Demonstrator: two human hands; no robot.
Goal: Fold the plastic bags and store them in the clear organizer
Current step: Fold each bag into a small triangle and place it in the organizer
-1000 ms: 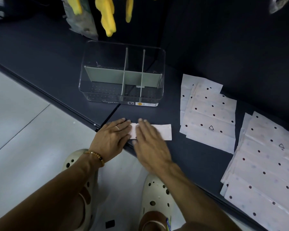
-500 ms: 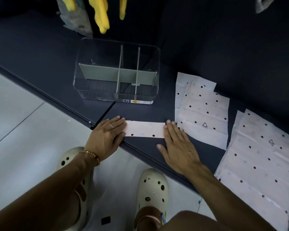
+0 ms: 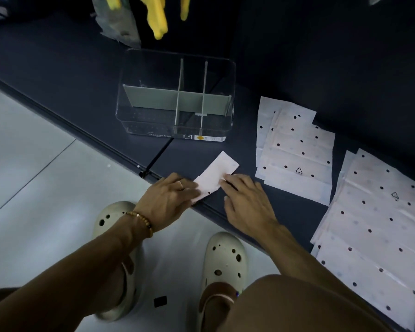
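A white plastic bag folded into a narrow strip point(image 3: 217, 173) lies slantwise at the front edge of the dark table point(image 3: 82, 75), its far end pointing toward the clear organizer point(image 3: 127, 104). My left hand point(image 3: 170, 200) holds the strip's near end, with its fingers over it. My right hand point(image 3: 247, 202) touches the strip's right edge with its fingertips. The organizer stands just behind, with grey dividers and nothing in its compartments.
Two spread stacks of flat white dotted bags lie to the right: one in the middle point(image 3: 297, 149) and a larger one at the right edge point(image 3: 381, 224). Yellow items point(image 3: 156, 17) hang behind the organizer. The pale floor and my shoes are below the table edge.
The strip lay flat along the table edge with my hands at its two ends. It has now swung to a diagonal, and my right hand has come back left to its middle.
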